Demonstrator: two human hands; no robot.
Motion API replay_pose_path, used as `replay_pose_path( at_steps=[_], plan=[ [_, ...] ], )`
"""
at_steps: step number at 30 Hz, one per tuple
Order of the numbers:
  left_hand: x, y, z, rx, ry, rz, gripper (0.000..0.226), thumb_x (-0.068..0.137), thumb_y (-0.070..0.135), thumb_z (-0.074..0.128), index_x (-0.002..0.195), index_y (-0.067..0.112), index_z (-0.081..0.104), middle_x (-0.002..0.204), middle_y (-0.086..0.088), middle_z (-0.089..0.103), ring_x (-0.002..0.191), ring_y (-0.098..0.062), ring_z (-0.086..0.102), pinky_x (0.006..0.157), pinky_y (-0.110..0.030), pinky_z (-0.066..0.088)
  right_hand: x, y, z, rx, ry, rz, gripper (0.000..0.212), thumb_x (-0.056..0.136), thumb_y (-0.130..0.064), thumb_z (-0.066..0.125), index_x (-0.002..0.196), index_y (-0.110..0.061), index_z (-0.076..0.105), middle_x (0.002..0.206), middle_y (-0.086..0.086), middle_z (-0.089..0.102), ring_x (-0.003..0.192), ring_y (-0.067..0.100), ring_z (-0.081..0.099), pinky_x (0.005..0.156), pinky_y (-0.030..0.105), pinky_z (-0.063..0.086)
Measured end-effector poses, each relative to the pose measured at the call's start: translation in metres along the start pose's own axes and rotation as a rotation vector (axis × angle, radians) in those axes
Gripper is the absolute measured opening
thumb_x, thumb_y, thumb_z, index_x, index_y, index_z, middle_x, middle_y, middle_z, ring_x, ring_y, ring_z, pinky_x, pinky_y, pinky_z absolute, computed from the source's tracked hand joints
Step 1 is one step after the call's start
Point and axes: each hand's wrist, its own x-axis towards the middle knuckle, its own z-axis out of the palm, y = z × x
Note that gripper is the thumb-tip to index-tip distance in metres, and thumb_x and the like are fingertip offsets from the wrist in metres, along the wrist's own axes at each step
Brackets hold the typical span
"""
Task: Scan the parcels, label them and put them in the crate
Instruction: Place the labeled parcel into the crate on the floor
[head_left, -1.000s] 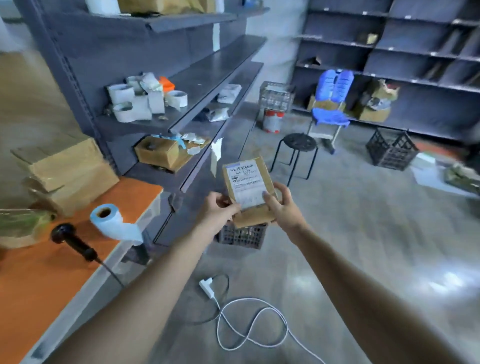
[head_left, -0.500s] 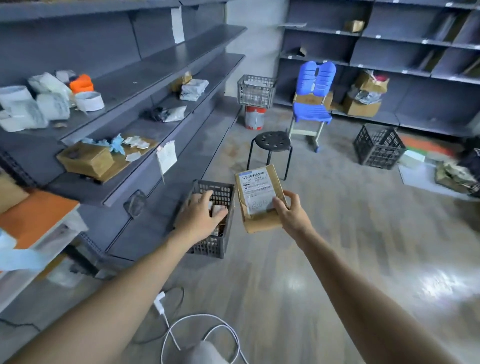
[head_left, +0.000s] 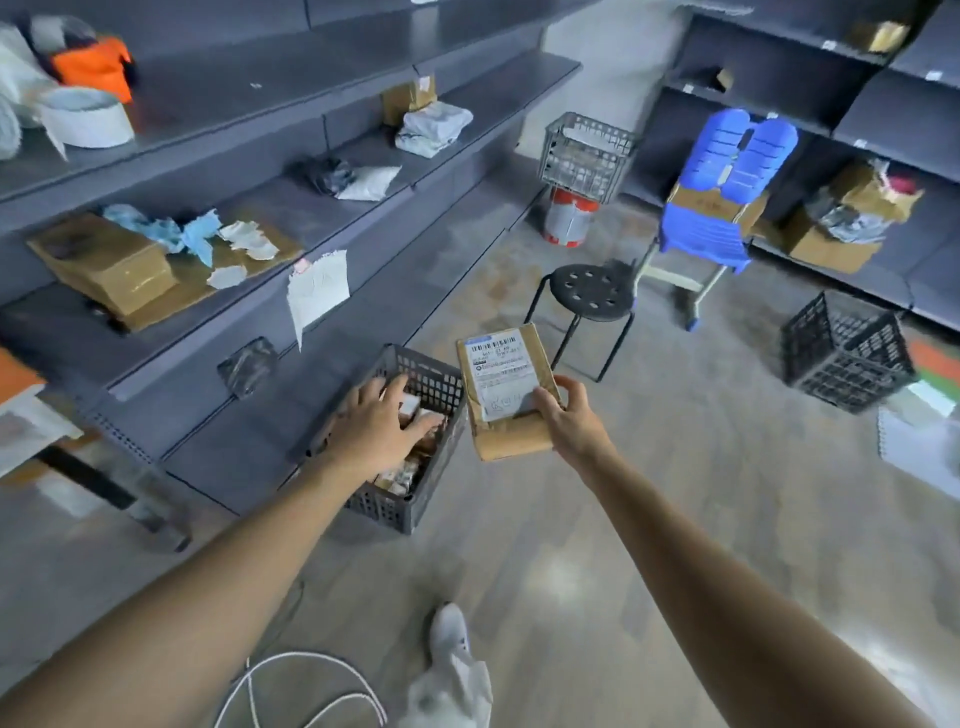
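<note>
Parcel (head_left: 500, 379) held in right hand (head_left: 571, 426) grip, left hand (head_left: 374, 431) spread wide over crate (head_left: 405, 512)

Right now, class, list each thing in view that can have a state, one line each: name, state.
crate: on the floor, open-topped, partly filled.
parcel: labelled, held beside the crate, not in it.
right hand: grips the parcel's lower right edge.
left hand: open, fingers spread over the crate.
stool: upright on the floor.
blue chair: upright, box on its seat.
</note>
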Motion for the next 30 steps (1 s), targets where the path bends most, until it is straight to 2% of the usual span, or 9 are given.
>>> replay_pose_path(
  at_steps=[4,9,13,16,19,21,25,28,30],
  plan=[
    [0.06,-0.001,0.006,-0.009,-0.005,-0.138,0.081,0.085,0.072,0.037,0.15,0.025,0.022,0.153,-0.006,0.026,0.138,-0.031,0.025,0.105,-0.05,0.032,0.088,-0.018,0.008,-0.043,-0.121,0.003,0.052,0.091,-0.048,0.054,0.137,-0.027,0.041,0.12,0.012,0.06,0.104,0.031,0.06,0.091,0.048,0.052],
    [0.106,-0.011,0.002,-0.019,0.001,-0.301,0.076,0.089,0.067,0.039,0.15,0.025,0.023,0.15,-0.006,0.03,0.134,-0.031,0.031,0.105,-0.048,0.035,0.176,-0.043,0.029,-0.12,-0.273,-0.009,0.056,0.091,-0.05,0.056,0.138,-0.024,0.042,0.121,0.014,0.062,0.104,0.031,0.061,0.093,0.047,0.052],
    [0.141,-0.012,0.011,-0.043,-0.015,-0.432,0.075,0.091,0.065,0.039,0.151,0.025,0.021,0.152,-0.006,0.027,0.137,-0.033,0.028,0.108,-0.049,0.032,0.245,-0.055,0.059,-0.213,-0.403,-0.066,0.057,0.091,-0.052,0.056,0.137,-0.022,0.042,0.117,0.007,0.06,0.094,0.025,0.058,0.078,0.033,0.046],
    [0.176,-0.017,0.029,-0.073,-0.007,-0.537,0.075,0.091,0.065,0.039,0.152,0.025,0.02,0.154,-0.008,0.026,0.139,-0.033,0.026,0.109,-0.048,0.03,0.306,-0.059,0.092,-0.234,-0.511,-0.08,0.057,0.09,-0.046,0.064,0.134,-0.015,0.043,0.107,0.007,0.06,0.086,0.022,0.06,0.067,0.03,0.045],
    [0.211,-0.025,0.056,-0.118,0.007,-0.676,0.076,0.091,0.065,0.041,0.152,0.025,0.019,0.155,-0.009,0.023,0.141,-0.033,0.022,0.111,-0.049,0.028,0.367,-0.056,0.123,-0.347,-0.592,-0.116,0.038,0.083,-0.049,0.072,0.099,-0.018,0.057,0.083,-0.004,0.061,0.07,0.013,0.06,0.055,0.023,0.046],
    [0.235,-0.032,0.078,-0.134,0.035,-0.758,0.077,0.09,0.066,0.042,0.152,0.025,0.02,0.154,-0.009,0.024,0.141,-0.032,0.022,0.111,-0.05,0.029,0.406,-0.049,0.145,-0.422,-0.66,-0.138,0.04,0.079,-0.059,0.071,0.079,-0.02,0.06,0.071,-0.006,0.061,0.064,0.008,0.058,0.048,0.022,0.044],
    [0.279,-0.052,0.135,-0.186,0.072,-0.885,0.075,0.09,0.064,0.043,0.15,0.024,0.022,0.152,-0.01,0.028,0.14,-0.031,0.024,0.108,-0.052,0.032,0.474,-0.02,0.201,-0.5,-0.778,-0.124,0.046,0.08,-0.06,0.069,0.092,-0.016,0.069,0.076,-0.002,0.067,0.067,0.01,0.062,0.049,0.018,0.047],
    [0.305,-0.078,0.187,-0.195,0.079,-0.937,0.074,0.09,0.063,0.044,0.149,0.022,0.025,0.153,-0.009,0.028,0.139,-0.032,0.025,0.105,-0.052,0.033,0.513,0.016,0.249,-0.461,-0.862,-0.003,0.049,0.079,-0.056,0.071,0.106,-0.017,0.063,0.095,0.002,0.068,0.082,0.016,0.064,0.061,0.029,0.055],
    [0.32,-0.101,0.229,-0.19,0.097,-0.964,0.074,0.089,0.063,0.043,0.149,0.022,0.025,0.153,-0.009,0.028,0.14,-0.033,0.024,0.105,-0.052,0.033,0.539,0.049,0.289,-0.449,-0.928,0.012,0.043,0.079,-0.054,0.072,0.104,-0.021,0.06,0.101,0.001,0.066,0.088,0.017,0.063,0.067,0.036,0.058]
  ],
)
